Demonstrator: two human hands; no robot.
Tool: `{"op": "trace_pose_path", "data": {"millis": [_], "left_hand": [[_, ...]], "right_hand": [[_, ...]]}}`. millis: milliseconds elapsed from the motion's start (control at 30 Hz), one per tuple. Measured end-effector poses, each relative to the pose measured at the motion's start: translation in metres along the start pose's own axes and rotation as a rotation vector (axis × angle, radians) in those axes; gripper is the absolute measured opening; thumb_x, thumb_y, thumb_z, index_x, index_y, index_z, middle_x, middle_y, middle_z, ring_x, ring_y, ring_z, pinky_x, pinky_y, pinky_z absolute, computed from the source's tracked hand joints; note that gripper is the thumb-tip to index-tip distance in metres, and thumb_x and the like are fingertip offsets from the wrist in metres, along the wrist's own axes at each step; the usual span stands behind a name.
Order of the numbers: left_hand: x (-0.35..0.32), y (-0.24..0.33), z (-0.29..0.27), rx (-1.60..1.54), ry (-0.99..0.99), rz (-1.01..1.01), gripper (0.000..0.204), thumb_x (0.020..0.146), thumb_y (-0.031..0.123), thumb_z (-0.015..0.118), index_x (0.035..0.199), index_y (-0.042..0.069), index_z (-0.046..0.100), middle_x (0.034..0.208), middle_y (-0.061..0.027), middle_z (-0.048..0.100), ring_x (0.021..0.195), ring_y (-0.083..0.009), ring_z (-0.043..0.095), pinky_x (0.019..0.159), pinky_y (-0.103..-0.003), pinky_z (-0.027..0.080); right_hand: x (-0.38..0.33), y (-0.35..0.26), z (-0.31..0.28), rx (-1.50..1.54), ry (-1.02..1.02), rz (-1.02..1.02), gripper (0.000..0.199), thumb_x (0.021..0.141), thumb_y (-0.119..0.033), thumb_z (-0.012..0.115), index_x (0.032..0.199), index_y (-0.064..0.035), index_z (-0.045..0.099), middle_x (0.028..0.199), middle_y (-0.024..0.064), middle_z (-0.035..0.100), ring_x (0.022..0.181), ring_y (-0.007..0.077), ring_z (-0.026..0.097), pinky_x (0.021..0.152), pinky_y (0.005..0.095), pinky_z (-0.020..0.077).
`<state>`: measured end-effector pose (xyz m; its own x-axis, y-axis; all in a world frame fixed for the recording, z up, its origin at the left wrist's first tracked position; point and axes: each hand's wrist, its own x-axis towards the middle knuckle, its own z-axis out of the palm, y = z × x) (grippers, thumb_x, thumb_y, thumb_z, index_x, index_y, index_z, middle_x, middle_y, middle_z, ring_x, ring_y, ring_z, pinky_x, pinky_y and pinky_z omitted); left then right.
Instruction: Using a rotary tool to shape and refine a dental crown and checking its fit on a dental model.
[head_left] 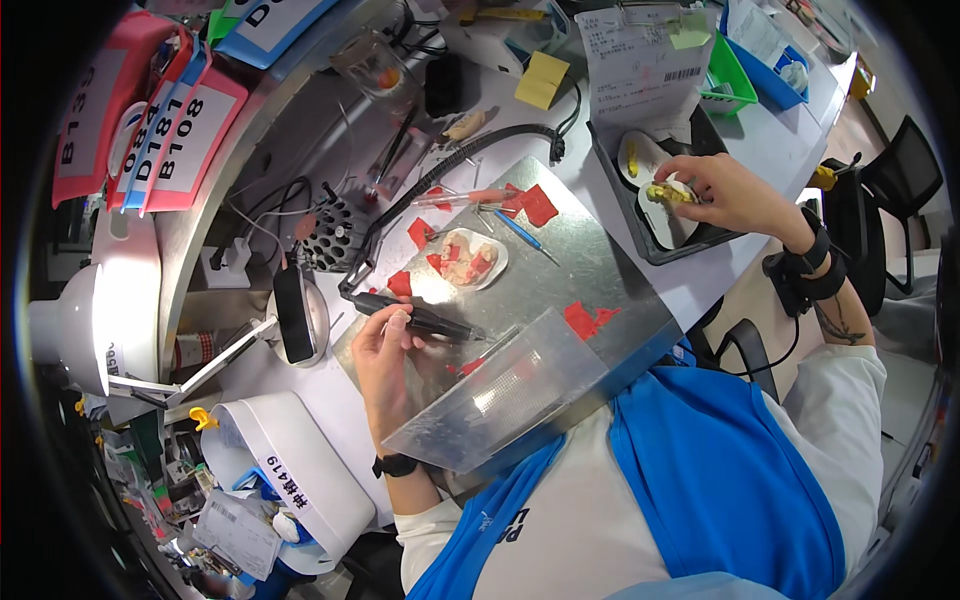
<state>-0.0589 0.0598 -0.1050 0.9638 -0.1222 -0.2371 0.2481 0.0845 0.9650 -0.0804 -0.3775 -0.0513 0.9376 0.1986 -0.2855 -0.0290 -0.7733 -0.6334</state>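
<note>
Dental-lab bench, seen from the head cam. A black rotary handpiece (420,318) is held in the left hand (383,362), fingers wrapped round its body, tip laid low over the metal work plate (590,270) and pointing toward the person's right; its corrugated cable (440,165) runs back across the bench. No work is touched by the tip at this moment.

The right hand (722,192) is stretched out to the black tray (612,170) at the far right, fingers closed narrow on a yellowish dental model (668,193) that sits in, or just above, a white dish (668,225); whether it is lifted clear cannot be told. A second white dish (640,152) lies just behind it.

On the plate, approx. centre, a pink-and-white dental cast (468,258) rests w/ red wax scraps (538,204) around it. A clear splash shield (500,390) stands between plate and chest.

Step judged: a fetch or swap of the workpiece, tool parked meanwhile. Next move prob. calls for the model to be lifted clear of the tray wall, brought over the plate near the tool tip, and turned so the surface to be trimmed faces up, w/ a firm pinch kept on it.
</note>
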Motion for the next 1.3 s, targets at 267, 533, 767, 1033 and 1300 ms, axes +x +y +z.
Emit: {"op": "trace_pose_path", "data": {"millis": [267,533,767,1033,1300], "left_hand": [[-0.012,0.022,-0.002,0.447,-0.088,-0.041,0.019,0.084,0.011,0.064,0.098,-0.002,0.065,0.084,-0.0041,0.063,0.068,-0.0074,0.055,0.061,-0.022,0.045],[-0.015,0.015,-0.010,0.629,-0.286,-0.061,0.018,0.081,0.009,0.067,0.094,-0.002,0.067,0.080,-0.0040,0.066,0.070,-0.0075,0.058,0.063,-0.022,0.046],[-0.036,0.031,-0.038,0.916,-0.261,-0.054,0.025,0.074,0.012,0.073,0.097,0.004,0.067,0.073,-0.0021,0.062,0.063,-0.0082,0.054,0.061,-0.022,0.046],[-0.073,0.203,-0.066,0.517,0.411,1.039,0.011,0.084,0.002,0.060,0.093,-0.003,0.060,0.070,-0.0060,0.058,0.063,-0.0112,0.055,0.059,-0.023,0.046],[-0.047,0.283,-0.111,0.691,1.028,1.467,0.025,0.087,0.018,0.062,0.102,-0.002,0.062,0.098,-0.0073,0.063,0.087,-0.0116,0.057,0.076,-0.026,0.047]], "right_hand": [[-0.010,-0.007,-0.049,-0.092,0.268,-0.141,0.023,0.083,-0.013,0.061,0.103,-0.0021,0.061,0.083,0.0081,0.064,0.068,0.0129,0.059,0.063,0.0247,0.0493],[-0.011,-0.056,-0.089,-0.122,0.388,-0.207,0.025,0.088,-0.020,0.060,0.105,-0.0017,0.061,0.095,0.0071,0.063,0.084,0.0109,0.062,0.074,0.0244,0.0507],[0.024,-0.110,-0.072,-0.098,0.316,-0.474,0.017,0.084,-0.012,0.061,0.099,-0.0044,0.063,0.085,0.0031,0.064,0.078,0.0098,0.060,0.072,0.0238,0.0477],[0.096,-0.175,-0.015,-0.087,-0.074,-0.652,0.013,0.076,-0.008,0.063,0.085,0.0001,0.062,0.072,0.0110,0.063,0.068,0.0181,0.063,0.063,0.0277,0.0482],[0.113,-0.261,-0.009,0.147,-0.110,-0.848,0.012,0.079,-0.007,0.063,0.087,0.0016,0.063,0.073,0.0030,0.064,0.064,0.0071,0.056,0.060,0.0216,0.0454]]}}
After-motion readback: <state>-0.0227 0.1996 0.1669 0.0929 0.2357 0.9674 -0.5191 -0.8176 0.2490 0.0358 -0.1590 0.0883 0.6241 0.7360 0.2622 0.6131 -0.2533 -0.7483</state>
